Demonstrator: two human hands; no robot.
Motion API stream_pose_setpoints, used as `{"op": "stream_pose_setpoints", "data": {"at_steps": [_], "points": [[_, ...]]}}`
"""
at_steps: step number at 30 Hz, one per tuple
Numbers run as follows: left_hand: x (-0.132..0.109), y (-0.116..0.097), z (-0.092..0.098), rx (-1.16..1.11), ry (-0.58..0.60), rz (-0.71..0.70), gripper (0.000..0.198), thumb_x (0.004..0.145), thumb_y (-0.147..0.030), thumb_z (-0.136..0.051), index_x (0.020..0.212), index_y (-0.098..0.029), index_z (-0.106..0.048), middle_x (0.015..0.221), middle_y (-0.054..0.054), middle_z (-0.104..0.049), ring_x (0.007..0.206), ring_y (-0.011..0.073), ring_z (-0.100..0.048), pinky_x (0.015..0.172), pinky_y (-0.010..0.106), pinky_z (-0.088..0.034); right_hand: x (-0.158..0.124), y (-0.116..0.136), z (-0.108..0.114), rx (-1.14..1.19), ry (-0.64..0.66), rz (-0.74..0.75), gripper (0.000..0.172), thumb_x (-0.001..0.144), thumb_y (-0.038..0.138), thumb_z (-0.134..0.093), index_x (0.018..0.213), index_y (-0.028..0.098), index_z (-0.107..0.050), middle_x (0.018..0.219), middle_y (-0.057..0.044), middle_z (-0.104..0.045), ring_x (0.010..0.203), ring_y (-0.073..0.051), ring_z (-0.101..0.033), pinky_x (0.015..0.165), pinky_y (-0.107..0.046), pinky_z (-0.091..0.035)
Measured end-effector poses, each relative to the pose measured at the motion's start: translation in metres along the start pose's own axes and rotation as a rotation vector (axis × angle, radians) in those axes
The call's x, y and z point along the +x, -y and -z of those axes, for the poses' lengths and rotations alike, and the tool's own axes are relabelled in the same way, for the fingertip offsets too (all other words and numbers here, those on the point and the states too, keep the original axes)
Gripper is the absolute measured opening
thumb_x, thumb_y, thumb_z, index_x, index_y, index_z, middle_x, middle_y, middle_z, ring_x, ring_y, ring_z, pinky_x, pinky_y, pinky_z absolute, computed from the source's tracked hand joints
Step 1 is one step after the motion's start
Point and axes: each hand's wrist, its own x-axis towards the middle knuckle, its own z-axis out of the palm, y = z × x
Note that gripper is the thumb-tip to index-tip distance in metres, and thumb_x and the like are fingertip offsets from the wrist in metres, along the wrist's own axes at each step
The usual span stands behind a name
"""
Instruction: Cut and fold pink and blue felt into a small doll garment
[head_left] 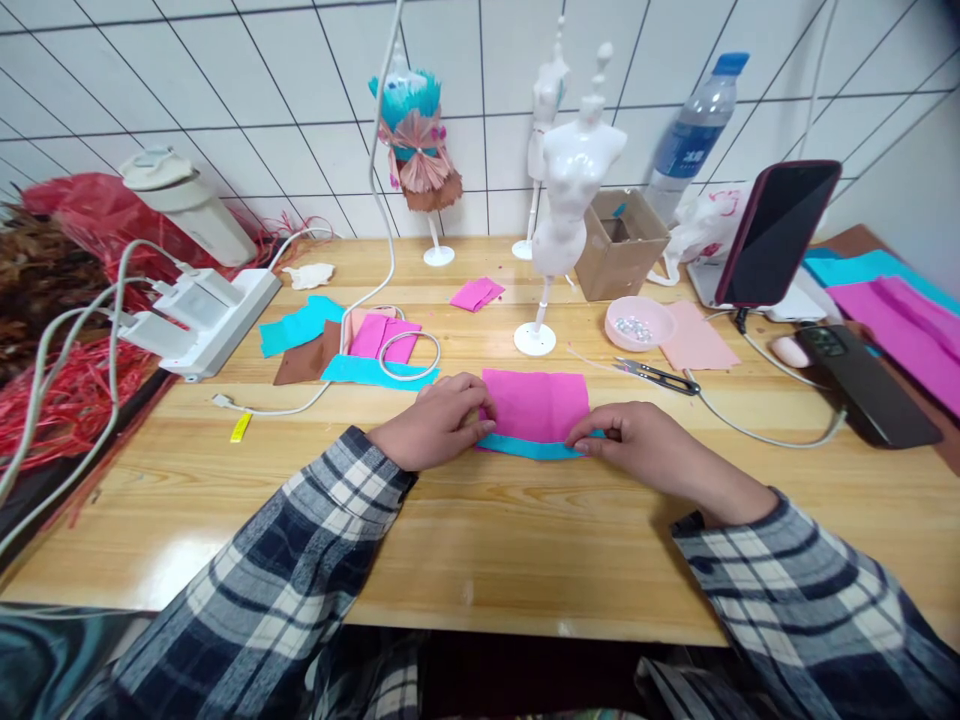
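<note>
On the wooden table lies a magenta piece of crepe paper [534,400] with a blue strip [529,447] along its near edge. My left hand [448,420] pinches the left end of the strip and sheet between thumb and fingers. At the right end, my right hand [637,445] pinches the blue strip, fingertips pressed together. Behind the sheet stands a white mini dress form [574,170]. Open thread snips [656,375] lie beyond my right hand. Blue, brown and magenta paper pieces [382,370] rest beyond my left hand.
A pink bowl of small beads [639,325], a cardboard box [622,245] and a phone on a stand [780,235] are at the back right. A power strip [217,325] with white cables sits left. A dressed form [420,150] stands by the tiled wall.
</note>
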Motion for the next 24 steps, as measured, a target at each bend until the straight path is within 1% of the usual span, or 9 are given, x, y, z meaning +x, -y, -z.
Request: {"op": "stream_pose_setpoints", "data": {"at_steps": [2,5,8,11,14,16,18,21,24], "points": [[0.000,0.000,0.000,0.007,-0.005,0.003,0.015,0.083,-0.024,-0.059,0.098,-0.021,-0.062,0.107,0.006,-0.056,0.100,0.0219,-0.052,0.087,0.035,-0.044,0.001,0.000,-0.002,-0.037,-0.021,0.021,0.019,0.082,0.025,-0.057,0.089,0.027,-0.075,0.089,0.001,-0.076,0.080,-0.019,-0.069,0.073,-0.030,-0.051],[-0.001,0.000,0.002,-0.002,0.013,-0.014,0.023,0.077,-0.019,-0.063,0.100,-0.022,-0.062,0.108,0.006,-0.055,0.102,0.0222,-0.052,0.087,0.035,-0.044,0.001,0.000,-0.002,-0.071,-0.041,0.022,0.019,0.083,0.025,-0.057,0.091,0.027,-0.075,0.092,0.002,-0.076,0.082,-0.018,-0.068,0.072,-0.029,-0.049],[-0.002,0.000,0.004,-0.022,0.036,-0.029,0.026,0.077,-0.017,-0.061,0.102,-0.022,-0.061,0.107,0.005,-0.056,0.102,0.0220,-0.052,0.089,0.036,-0.043,0.000,0.001,0.000,-0.117,-0.041,-0.011,0.020,0.083,0.026,-0.057,0.091,0.026,-0.075,0.089,0.002,-0.075,0.076,-0.017,-0.066,0.068,-0.028,-0.047],[-0.003,0.000,0.006,-0.031,0.038,-0.029,0.027,0.077,-0.014,-0.058,0.102,-0.022,-0.062,0.107,0.006,-0.055,0.102,0.0216,-0.052,0.090,0.036,-0.043,-0.001,0.004,0.002,-0.160,-0.030,-0.041,0.018,0.082,0.028,-0.058,0.090,0.027,-0.074,0.082,0.003,-0.073,0.068,-0.015,-0.062,0.062,-0.027,-0.042],[-0.004,-0.001,0.007,-0.049,0.050,-0.028,0.030,0.075,-0.013,-0.058,0.102,-0.024,-0.064,0.111,0.005,-0.054,0.106,0.0220,-0.052,0.092,0.036,-0.042,-0.002,0.007,0.002,-0.171,-0.002,-0.039,0.014,0.079,0.026,-0.061,0.087,0.027,-0.073,0.076,0.004,-0.070,0.063,-0.013,-0.058,0.060,-0.025,-0.039],[-0.003,-0.004,0.007,-0.052,0.051,0.003,0.025,0.078,-0.019,-0.060,0.101,-0.025,-0.065,0.112,0.005,-0.054,0.107,0.0225,-0.051,0.092,0.037,-0.042,-0.002,0.009,0.002,-0.174,0.008,-0.038,0.013,0.078,0.024,-0.061,0.084,0.026,-0.072,0.073,0.004,-0.069,0.062,-0.012,-0.056,0.060,-0.025,-0.038],[-0.002,-0.008,0.004,-0.034,0.027,0.069,0.017,0.084,-0.031,-0.058,0.097,-0.023,-0.065,0.109,0.005,-0.056,0.101,0.0221,-0.053,0.089,0.038,-0.042,-0.002,0.011,0.001,-0.178,0.008,-0.047,0.012,0.078,0.023,-0.060,0.083,0.025,-0.071,0.073,0.004,-0.068,0.062,-0.012,-0.055,0.060,-0.025,-0.038],[-0.001,-0.012,-0.003,0.074,-0.031,0.135,0.027,0.085,-0.046,-0.057,0.093,-0.022,-0.064,0.102,0.005,-0.057,0.093,0.0220,-0.053,0.084,0.040,-0.039,-0.002,0.011,0.000,-0.184,-0.004,-0.064,0.013,0.078,0.025,-0.061,0.086,0.026,-0.071,0.076,0.003,-0.069,0.065,-0.013,-0.056,0.060,-0.025,-0.038],[-0.001,-0.014,-0.008,0.185,-0.051,0.132,0.034,0.079,-0.050,-0.065,0.099,-0.023,-0.061,0.105,0.005,-0.058,0.095,0.0234,-0.053,0.085,0.042,-0.033,-0.002,0.011,-0.001,-0.200,-0.022,-0.068,0.014,0.078,0.026,-0.061,0.089,0.026,-0.070,0.079,0.002,-0.070,0.068,-0.015,-0.058,0.061,-0.026,-0.039]]}}
